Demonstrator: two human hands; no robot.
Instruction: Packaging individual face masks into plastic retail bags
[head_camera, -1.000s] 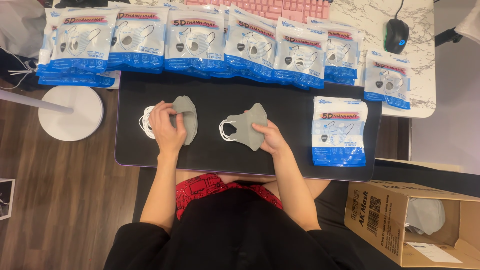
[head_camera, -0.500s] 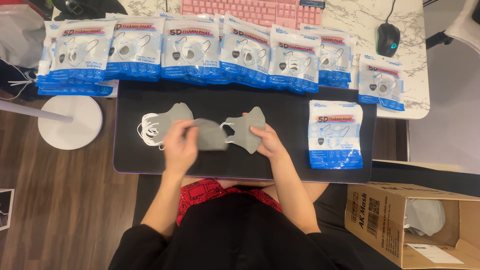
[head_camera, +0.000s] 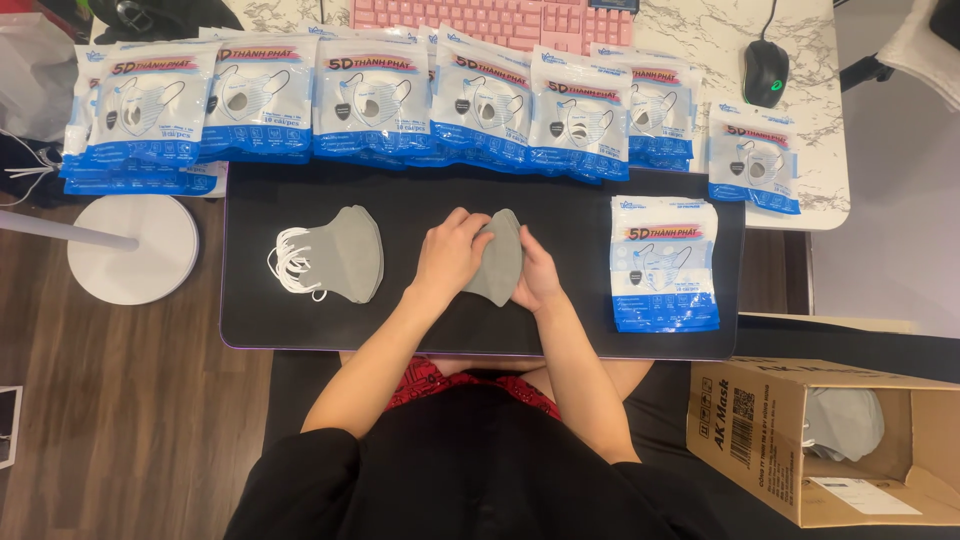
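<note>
Masks (head_camera: 497, 258): a small grey stack, folded flat, lying on the black mat (head_camera: 400, 335) at the middle of the bench, pressed between both hands.
Left hand (head_camera: 450, 250): closed over the stack's left edge, fingers curled on top, grasping it.
Right hand (head_camera: 537, 272): cupped along the stack's right edge, grasping it from that side; fingertips hidden behind the masks.
Position: the stack sits directly between the 2 hands, touching both, its point toward the person.
Pile (head_camera: 335, 255): more grey masks with white ear loops, well apart to the left of the left hand.
Pouch (head_camera: 664, 262): 1 blue-and-white packet lying flat on the mat, near the right hand but not touching.
Risk, slip: thin layers could fan out or slide apart if the squeeze is uneven.
Risk, loops: no ear loops show on the held stack; trapped ones could snag or crease.
Risk, mix-up: a sideways sweep could nudge the pile or the pouch.
</note>
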